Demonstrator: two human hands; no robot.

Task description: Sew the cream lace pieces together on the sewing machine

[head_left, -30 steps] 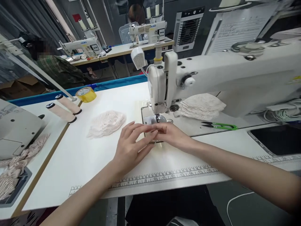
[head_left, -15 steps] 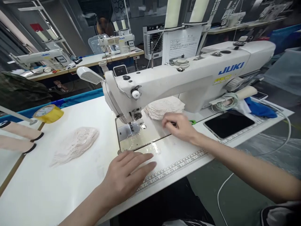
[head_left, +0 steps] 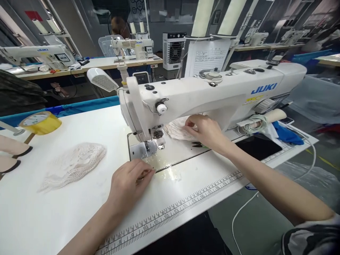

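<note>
A stack of pale lace pieces (head_left: pixel 176 130) lies under the arm of the white sewing machine (head_left: pixel 212 92). My right hand (head_left: pixel 208 131) reaches in over it, thumb and fingers closed at the lace's upper edge. Partly under that hand are dark-bladed thread snips (head_left: pixel 197 145). My left hand (head_left: pixel 130 180) rests by the front of the metal needle plate (head_left: pixel 138 150), thumb and forefinger brought together; whatever may be between them is too small to make out. Farther left, another lace pile (head_left: pixel 75 164) lies on the white tabletop (head_left: pixel 87 219).
Yellow tape (head_left: pixel 41 123) and thread cones (head_left: pixel 10 148) stand at the left. A phone (head_left: pixel 259 147), coiled cord (head_left: pixel 253 124) and blue cloth (head_left: pixel 288 134) lie at the right. A printed ruler (head_left: pixel 170 212) runs along the front edge. More sewing machines (head_left: pixel 132 47) stand behind.
My right hand has moved from the snips up onto the lace stack. My left hand has drawn back leftward, its spread fingers now pinched together. The camera view has shifted slightly.
</note>
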